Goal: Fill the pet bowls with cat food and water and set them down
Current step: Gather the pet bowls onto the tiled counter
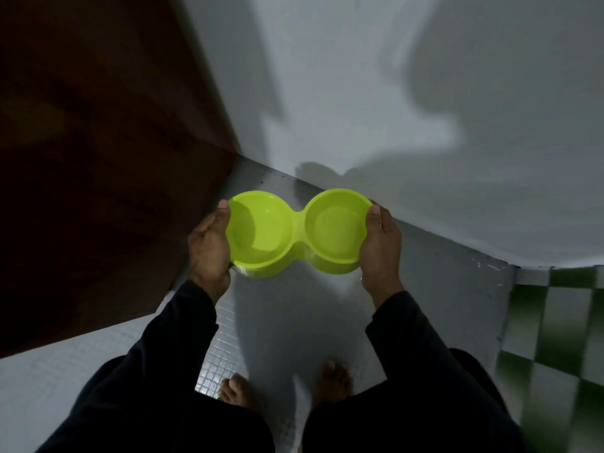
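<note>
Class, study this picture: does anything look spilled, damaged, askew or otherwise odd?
Nothing stands out. The left hand and right hand grip the ends of the green double bowl, held about level above the grey floor. No spill or crack shows; both wells hold no cat food.

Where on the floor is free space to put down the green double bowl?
Bare grey floor lies under the green double bowl, bordered by the white wall, the brown door and the person's bare feet. The corner by the door is narrow. Left hand and right hand hold the bowl's ends.
</note>
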Demonstrator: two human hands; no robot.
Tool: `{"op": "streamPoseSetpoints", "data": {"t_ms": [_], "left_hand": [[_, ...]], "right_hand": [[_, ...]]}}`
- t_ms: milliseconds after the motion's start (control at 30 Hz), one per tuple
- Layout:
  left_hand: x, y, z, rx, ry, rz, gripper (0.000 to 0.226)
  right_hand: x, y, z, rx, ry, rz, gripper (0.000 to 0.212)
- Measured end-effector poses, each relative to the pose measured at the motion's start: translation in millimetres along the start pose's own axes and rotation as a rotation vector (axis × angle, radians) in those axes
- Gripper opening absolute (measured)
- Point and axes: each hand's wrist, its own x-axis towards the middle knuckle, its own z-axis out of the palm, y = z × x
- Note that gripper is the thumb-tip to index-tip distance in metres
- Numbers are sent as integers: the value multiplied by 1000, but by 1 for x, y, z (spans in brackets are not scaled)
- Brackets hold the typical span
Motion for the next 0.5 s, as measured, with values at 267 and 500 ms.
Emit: {"op": "streamPoseSetpoints", "data": {"t_ms": [267, 500], "left_hand": [[-94, 125, 15, 21, -15, -29, 33], [-176, 240, 19, -22, -45, -31, 67]], "right_hand": [[-52, -139, -51, 7, 14, 28, 24], [-109, -274, -92, -34, 31, 10, 24]]}}
